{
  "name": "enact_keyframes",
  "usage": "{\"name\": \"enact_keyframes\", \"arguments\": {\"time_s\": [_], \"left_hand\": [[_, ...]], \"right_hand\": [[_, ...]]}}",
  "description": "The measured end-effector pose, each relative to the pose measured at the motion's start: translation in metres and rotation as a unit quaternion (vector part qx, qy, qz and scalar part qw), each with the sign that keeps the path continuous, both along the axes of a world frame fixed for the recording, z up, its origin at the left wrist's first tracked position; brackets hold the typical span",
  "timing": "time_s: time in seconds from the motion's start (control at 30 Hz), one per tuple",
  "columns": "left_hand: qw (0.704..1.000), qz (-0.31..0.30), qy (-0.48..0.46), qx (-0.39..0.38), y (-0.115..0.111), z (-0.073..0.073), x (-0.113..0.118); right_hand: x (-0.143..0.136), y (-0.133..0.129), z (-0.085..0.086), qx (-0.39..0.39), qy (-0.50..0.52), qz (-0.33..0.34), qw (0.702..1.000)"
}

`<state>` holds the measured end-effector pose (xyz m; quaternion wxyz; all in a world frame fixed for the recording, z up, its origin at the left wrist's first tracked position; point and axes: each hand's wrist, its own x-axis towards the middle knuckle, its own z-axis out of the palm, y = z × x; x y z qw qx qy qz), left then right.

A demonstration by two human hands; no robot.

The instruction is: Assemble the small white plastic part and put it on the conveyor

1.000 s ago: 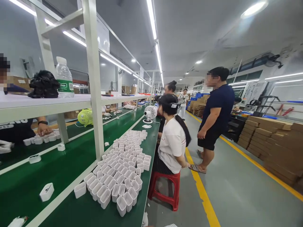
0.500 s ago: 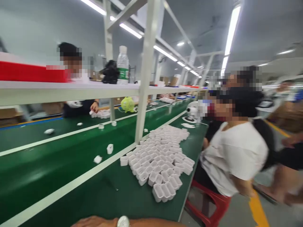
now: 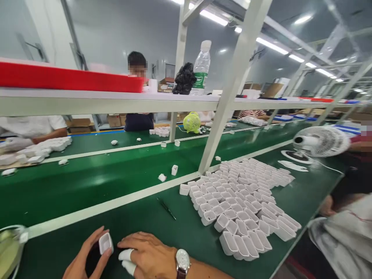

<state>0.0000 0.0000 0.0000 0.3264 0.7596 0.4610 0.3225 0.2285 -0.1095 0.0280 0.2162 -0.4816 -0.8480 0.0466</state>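
Observation:
My left hand [image 3: 83, 260] is at the bottom edge, pinching a small white plastic case [image 3: 105, 243] between thumb and fingers. My right hand [image 3: 148, 254] lies on the green table right beside it, with white finger cots [image 3: 126, 259] on two fingertips that almost touch the case; it holds nothing. A watch [image 3: 182, 262] sits on that wrist. Something dark lies between my hands, too hidden to identify. A large cluster of several identical white cases [image 3: 244, 201] covers the table to the right.
A thin black tool [image 3: 166, 208] lies ahead of my right hand. Loose cases [image 3: 174, 169] ride the green conveyor [image 3: 87, 182]. A white post [image 3: 229, 89] holds a shelf with a bottle [image 3: 201, 68] and red bin [image 3: 69, 79]. A white fan [image 3: 319, 141] stands right. Workers sit opposite and beside me.
The view has swung left and down from the aisle and seated co-worker to the table. Both my hands have come into view, the left one holding a white case.

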Motion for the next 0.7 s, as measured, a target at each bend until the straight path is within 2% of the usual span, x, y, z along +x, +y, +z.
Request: {"name": "enact_keyframes", "arguments": {"time_s": [0.07, 0.17, 0.3, 0.4, 0.57, 0.7], "left_hand": [[1.0, -0.021, 0.017, 0.0, -0.001, 0.003, -0.002], [1.0, -0.009, 0.021, 0.017, -0.008, 0.005, 0.002], [0.999, -0.017, 0.034, 0.014, -0.012, 0.003, 0.005], [0.998, -0.04, 0.047, 0.002, -0.008, 0.003, 0.003], [0.996, -0.07, 0.045, 0.004, -0.009, 0.011, -0.001], [0.995, -0.095, 0.039, 0.005, -0.013, 0.022, -0.001]], "right_hand": [[-0.001, -0.002, -0.002, -0.009, 0.021, -0.008, 1.0], [0.0, -0.001, 0.001, -0.005, 0.033, -0.038, 0.999], [0.014, 0.016, 0.018, -0.001, -0.036, -0.143, 0.989], [0.04, 0.041, 0.034, -0.03, -0.126, -0.244, 0.961], [0.094, 0.081, 0.056, -0.045, -0.163, -0.353, 0.92], [0.126, 0.096, 0.068, -0.056, -0.185, -0.424, 0.885]]}}
